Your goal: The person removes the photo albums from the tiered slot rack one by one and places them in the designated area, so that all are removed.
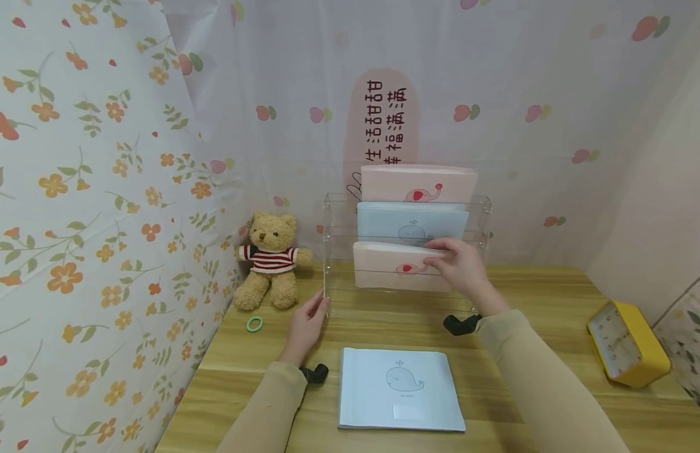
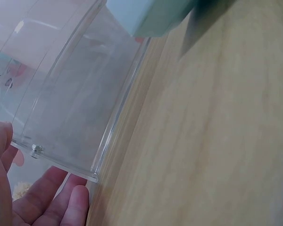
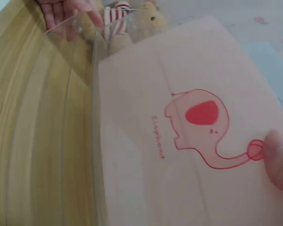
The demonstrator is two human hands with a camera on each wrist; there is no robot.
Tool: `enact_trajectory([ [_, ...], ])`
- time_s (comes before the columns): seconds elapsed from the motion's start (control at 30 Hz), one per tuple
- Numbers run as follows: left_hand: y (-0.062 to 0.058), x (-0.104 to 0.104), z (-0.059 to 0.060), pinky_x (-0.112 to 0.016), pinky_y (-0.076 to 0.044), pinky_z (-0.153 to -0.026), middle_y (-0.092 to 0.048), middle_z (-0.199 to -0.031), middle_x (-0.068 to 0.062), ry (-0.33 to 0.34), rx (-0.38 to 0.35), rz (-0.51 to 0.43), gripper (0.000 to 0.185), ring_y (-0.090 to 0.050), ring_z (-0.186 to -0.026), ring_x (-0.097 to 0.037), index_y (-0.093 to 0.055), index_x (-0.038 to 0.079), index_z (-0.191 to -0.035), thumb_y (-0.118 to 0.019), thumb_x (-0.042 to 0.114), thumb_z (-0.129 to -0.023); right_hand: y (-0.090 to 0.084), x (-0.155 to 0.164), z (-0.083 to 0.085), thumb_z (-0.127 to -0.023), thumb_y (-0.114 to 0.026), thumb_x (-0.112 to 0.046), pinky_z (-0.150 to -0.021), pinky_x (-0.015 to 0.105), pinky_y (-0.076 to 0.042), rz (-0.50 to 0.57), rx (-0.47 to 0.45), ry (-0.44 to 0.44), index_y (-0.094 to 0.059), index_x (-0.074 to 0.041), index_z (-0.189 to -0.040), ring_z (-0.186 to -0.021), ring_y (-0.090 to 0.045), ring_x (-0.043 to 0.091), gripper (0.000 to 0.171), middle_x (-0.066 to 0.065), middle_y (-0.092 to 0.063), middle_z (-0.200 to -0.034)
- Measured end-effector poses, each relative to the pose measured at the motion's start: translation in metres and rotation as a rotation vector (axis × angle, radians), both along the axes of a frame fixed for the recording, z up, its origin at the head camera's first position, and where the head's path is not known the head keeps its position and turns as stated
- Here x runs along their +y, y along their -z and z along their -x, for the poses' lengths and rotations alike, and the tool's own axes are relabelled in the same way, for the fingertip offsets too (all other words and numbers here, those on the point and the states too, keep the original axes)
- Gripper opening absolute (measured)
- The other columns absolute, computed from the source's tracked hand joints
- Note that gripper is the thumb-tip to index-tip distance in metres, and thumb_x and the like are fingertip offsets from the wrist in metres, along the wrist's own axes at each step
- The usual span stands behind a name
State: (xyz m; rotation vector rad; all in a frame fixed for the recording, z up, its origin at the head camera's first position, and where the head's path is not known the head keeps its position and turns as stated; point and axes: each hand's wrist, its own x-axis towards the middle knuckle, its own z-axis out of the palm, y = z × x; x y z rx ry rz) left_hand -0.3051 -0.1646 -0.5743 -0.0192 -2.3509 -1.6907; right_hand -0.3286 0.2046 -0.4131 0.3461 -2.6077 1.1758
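Note:
A clear acrylic rack (image 1: 327, 251) stands on the table with several booklets in its tiers. My right hand (image 1: 460, 264) pinches the upper right edge of the pink elephant booklet (image 1: 378, 270) in the lowest tier, thumb on its front cover. In the right wrist view, the thumb (image 3: 279, 162) overlaps the ball at the end of the drawn trunk. Behind it are a blue whale booklet (image 1: 378, 220) and another pink elephant booklet (image 1: 389, 182). My left hand (image 1: 305, 330) touches the rack's left side from outside, its fingertips (image 2: 78, 200) near the lower corner.
Another blue whale booklet (image 1: 366, 402) lies flat in front of the rack. A teddy bear (image 1: 272, 233) sits left of the rack, with a green ring (image 1: 248, 326) before it. A yellow clock (image 1: 644, 346) stands at the right. Patterned cloth hangs behind.

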Motion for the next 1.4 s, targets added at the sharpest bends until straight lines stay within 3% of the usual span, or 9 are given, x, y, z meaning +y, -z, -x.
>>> enact_trajectory([
  [0.17,-0.001,0.000,0.000,-0.050,-0.060,-0.110,-0.076,-0.142,-0.014,-0.002,0.007,0.003,0.043,-0.073,-0.130,-0.033,-0.069,0.020,-0.152,-0.068,0.035,-0.111,0.004,-0.007,-0.001,-0.101,-0.082,-0.013,-0.102,0.058,-0.061,0.070,0.074,0.035,-0.078,-0.007,-0.123,-0.127,-0.068,0.040,0.023,0.018,-0.074,-0.130],
  [0.27,-0.002,0.000,-0.001,-0.051,-0.060,-0.110,-0.076,-0.142,-0.015,-0.002,0.003,-0.008,0.043,-0.073,-0.130,-0.033,-0.069,0.019,-0.152,-0.068,0.033,-0.111,0.002,-0.010,-0.004,-0.099,-0.083,-0.011,-0.095,0.036,-0.061,0.095,0.129,0.069,-0.079,-0.007,-0.120,-0.123,-0.069,0.036,0.021,0.016,-0.075,-0.126],
  [0.37,-0.001,0.000,0.000,-0.051,-0.060,-0.111,-0.076,-0.142,-0.014,-0.002,-0.004,-0.016,0.043,-0.073,-0.130,-0.032,-0.069,0.021,-0.152,-0.070,0.033,-0.111,-0.008,-0.014,-0.011,-0.096,-0.085,-0.007,-0.087,0.011,-0.052,0.157,0.207,0.098,-0.079,-0.004,-0.117,-0.118,-0.069,0.033,0.022,0.018,-0.076,-0.121],
  [0.47,-0.001,0.000,0.000,-0.052,-0.059,-0.112,-0.075,-0.144,-0.013,0.000,-0.004,-0.016,0.044,-0.073,-0.132,-0.032,-0.069,0.021,-0.152,-0.070,0.034,-0.110,-0.022,-0.018,-0.022,-0.093,-0.087,-0.003,-0.080,-0.001,-0.047,0.219,0.290,0.112,-0.080,-0.001,-0.115,-0.113,-0.066,0.026,0.023,0.019,-0.075,-0.116],
  [0.67,0.001,0.000,0.001,-0.052,-0.059,-0.113,-0.075,-0.145,-0.013,0.000,0.003,-0.012,0.044,-0.072,-0.133,-0.032,-0.068,0.022,-0.152,-0.069,0.037,-0.111,-0.042,-0.024,-0.047,-0.092,-0.088,-0.002,-0.080,-0.001,-0.050,0.224,0.326,0.092,-0.079,-0.002,-0.116,-0.107,-0.062,0.011,0.025,0.017,-0.073,-0.114],
  [0.8,0.003,0.000,0.002,-0.049,-0.060,-0.111,-0.076,-0.142,-0.013,-0.002,0.009,-0.007,0.044,-0.073,-0.131,-0.030,-0.069,0.021,-0.152,-0.070,0.036,-0.110,-0.043,-0.027,-0.060,-0.091,-0.088,0.001,-0.080,0.002,-0.053,0.196,0.293,0.038,-0.078,-0.001,-0.117,-0.105,-0.073,0.023,0.028,0.017,-0.076,-0.115],
  [0.97,0.005,-0.001,0.004,-0.046,-0.061,-0.108,-0.077,-0.140,-0.014,-0.003,0.025,-0.007,0.043,-0.074,-0.130,-0.030,-0.070,0.018,-0.150,-0.071,0.033,-0.110,-0.034,-0.029,-0.071,-0.092,-0.088,-0.001,-0.082,0.004,-0.054,0.164,0.204,-0.010,-0.079,-0.005,-0.118,-0.106,-0.079,0.038,0.028,0.016,-0.078,-0.119],
  [1.13,0.005,0.000,0.004,-0.044,-0.062,-0.108,-0.077,-0.140,-0.014,-0.007,0.027,-0.008,0.043,-0.074,-0.130,-0.030,-0.070,0.017,-0.150,-0.071,0.033,-0.110,-0.019,-0.029,-0.074,-0.093,-0.087,-0.005,-0.084,0.009,-0.055,0.133,0.096,-0.031,-0.079,-0.007,-0.121,-0.108,-0.079,0.036,0.030,0.014,-0.077,-0.122],
  [1.4,0.001,0.000,0.003,-0.048,-0.060,-0.110,-0.077,-0.140,-0.014,-0.007,0.020,-0.003,0.042,-0.074,-0.130,-0.030,-0.070,0.018,-0.150,-0.071,0.031,-0.110,0.007,-0.029,-0.074,-0.094,-0.088,-0.011,-0.084,0.028,-0.060,0.094,-0.024,-0.013,-0.080,-0.010,-0.119,-0.107,-0.078,0.034,0.026,0.014,-0.079,-0.122],
])
